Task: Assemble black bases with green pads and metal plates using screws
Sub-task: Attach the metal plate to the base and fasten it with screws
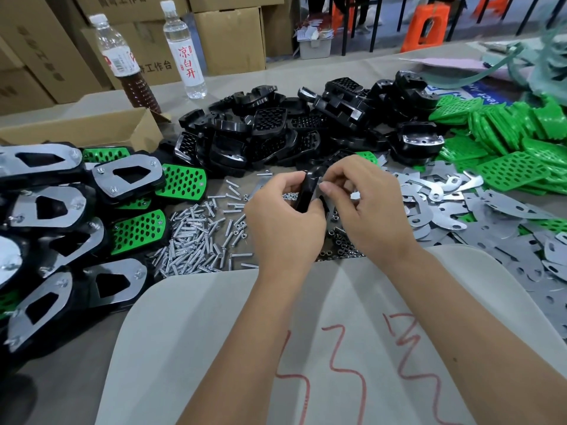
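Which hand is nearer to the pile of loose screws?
Left. The left hand is just right of the screws; the right hand is farther right, beyond the black base.

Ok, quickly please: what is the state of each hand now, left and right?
Left hand: fingers curled round the black base, holding it on edge.
Right hand: fingers pinching at the same base; what they pinch cannot be told.

Grey worktable (pixel 76 357) fills the foreground. Behind it, stacked brown cardboard boxes (pixel 227 38) w/ printed characters along the back left. Open cardboard box (pixel 92 130) on the table's left. Two plastic bottles (pixel 184 47) stand near the far edge. Orange plastic stool (pixel 426 27) and black metal railing (pixel 383 23) at back right, grey bin (pixel 316 47) beside the boxes.
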Tool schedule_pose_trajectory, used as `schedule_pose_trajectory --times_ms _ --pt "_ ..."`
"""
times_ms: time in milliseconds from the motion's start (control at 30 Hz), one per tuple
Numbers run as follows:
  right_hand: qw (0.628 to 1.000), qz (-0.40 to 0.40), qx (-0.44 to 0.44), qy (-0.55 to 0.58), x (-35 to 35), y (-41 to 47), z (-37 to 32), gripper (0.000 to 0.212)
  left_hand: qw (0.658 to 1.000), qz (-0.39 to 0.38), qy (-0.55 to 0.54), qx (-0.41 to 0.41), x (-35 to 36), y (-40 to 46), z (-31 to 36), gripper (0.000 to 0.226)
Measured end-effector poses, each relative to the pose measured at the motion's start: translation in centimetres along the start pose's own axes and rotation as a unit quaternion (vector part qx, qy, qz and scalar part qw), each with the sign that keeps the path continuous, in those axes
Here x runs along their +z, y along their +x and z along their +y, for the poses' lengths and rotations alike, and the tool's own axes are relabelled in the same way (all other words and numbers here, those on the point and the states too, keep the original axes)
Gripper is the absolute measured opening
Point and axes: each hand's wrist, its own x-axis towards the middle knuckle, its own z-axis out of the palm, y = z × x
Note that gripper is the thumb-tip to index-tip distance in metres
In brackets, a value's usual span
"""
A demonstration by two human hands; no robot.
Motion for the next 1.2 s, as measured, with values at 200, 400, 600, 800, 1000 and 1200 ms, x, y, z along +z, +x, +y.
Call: schedule_pose_trajectory --times_ms 200,400,600,800,1000,1200 --pt "0.998 -0.011 0.016 -0.055 0.6 0.0 -0.5 0.029 1.000 0.009 0.016 0.005 0.1 -0.4 0.3 0.030" --pt "0.997 -0.004 0.017 -0.076 0.3 0.0 -0.8 0.033 1.000 0.009 0.003 -0.003 0.1 -0.4 0.4 0.028" --pt "0.996 -0.012 0.036 -0.085 0.9 -0.2 -0.7 0.027 1.000 0.013 0.008 0.001 0.2 -0.5 0.3 0.029" --pt "0.996 -0.015 0.037 -0.079 1.1 -0.3 -0.7 0.025 1.000 0.023 -0.005 0.000 0.1 -0.2 0.1 0.025" --pt "0.994 0.015 0.052 -0.092 1.3 0.0 -0.8 0.039 1.000 0.026 -0.004 0.001 0.3 -0.3 0.2 0.024" --pt "0.994 0.010 0.049 -0.095 1.5 -0.1 -0.6 0.033 1.000 0.020 -0.006 -0.011 0.2 -0.3 0.2 0.026"
